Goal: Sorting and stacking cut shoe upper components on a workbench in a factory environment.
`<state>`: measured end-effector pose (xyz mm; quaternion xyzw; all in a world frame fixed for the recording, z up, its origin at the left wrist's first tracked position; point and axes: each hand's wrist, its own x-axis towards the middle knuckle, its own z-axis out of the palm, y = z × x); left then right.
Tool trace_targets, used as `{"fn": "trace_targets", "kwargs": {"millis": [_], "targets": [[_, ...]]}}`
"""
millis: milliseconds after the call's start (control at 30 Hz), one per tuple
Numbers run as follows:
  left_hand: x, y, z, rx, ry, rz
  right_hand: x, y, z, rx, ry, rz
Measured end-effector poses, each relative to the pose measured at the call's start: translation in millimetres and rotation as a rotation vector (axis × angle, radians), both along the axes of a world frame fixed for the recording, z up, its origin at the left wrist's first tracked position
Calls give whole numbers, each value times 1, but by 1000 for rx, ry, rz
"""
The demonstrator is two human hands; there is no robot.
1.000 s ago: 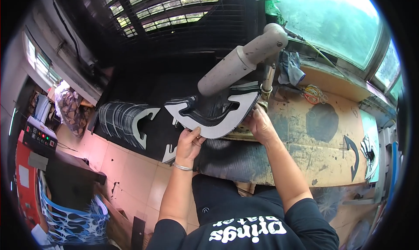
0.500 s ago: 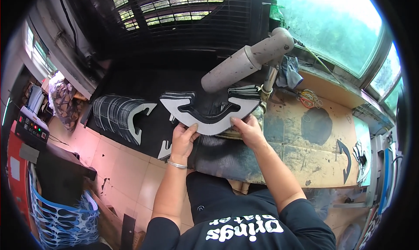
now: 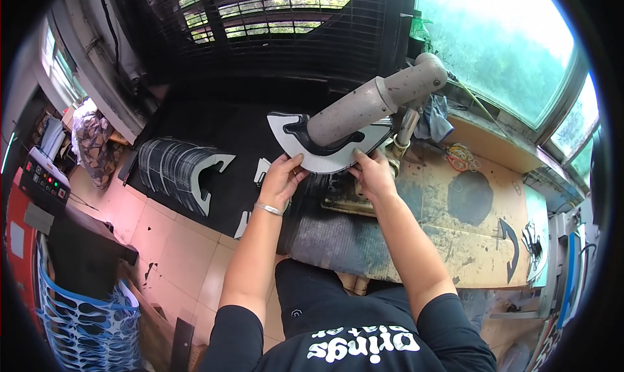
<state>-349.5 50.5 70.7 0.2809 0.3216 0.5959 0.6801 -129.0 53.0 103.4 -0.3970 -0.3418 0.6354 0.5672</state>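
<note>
My left hand and my right hand grip the near curve of a stack of crescent-shaped sheet pieces, white on top with black layers beneath. Each thumb lies on the white face, with the fingers tucked under the edge. The stack's hollow faces away from me, around the lower end of a thick grey metal cylinder that hides part of it. Left of my left hand, a long row of similar black-and-white curved pieces rests on the black surface. A small white cut piece lies beside my left wrist.
A brown, black-stained board covers the bench at right, bearing a dark curved strip and tangled orange-handled items. Behind the cylinder hangs a grey cloth. At left stand a control box with lit buttons and a blue mesh basket.
Both hands have carried the stack away from me and slightly right, so its hollow now surrounds the cylinder's lower end. A brassy edge on the bench below it has come into view.
</note>
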Motion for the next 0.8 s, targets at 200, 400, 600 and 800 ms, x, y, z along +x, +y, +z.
{"fn": "trace_targets", "kwargs": {"millis": [200,400,600,800], "targets": [[10,15,13,44,-17,-23,7,8,17,15,-27,-55],[14,11,10,56,-31,-22,9,10,10,17,-46,-75],[6,-4,2,80,-5,-7,4,-12,16,33,-96,-47],[8,-5,3,79,6,-15,4,-22,18,41,-101,-73]]}}
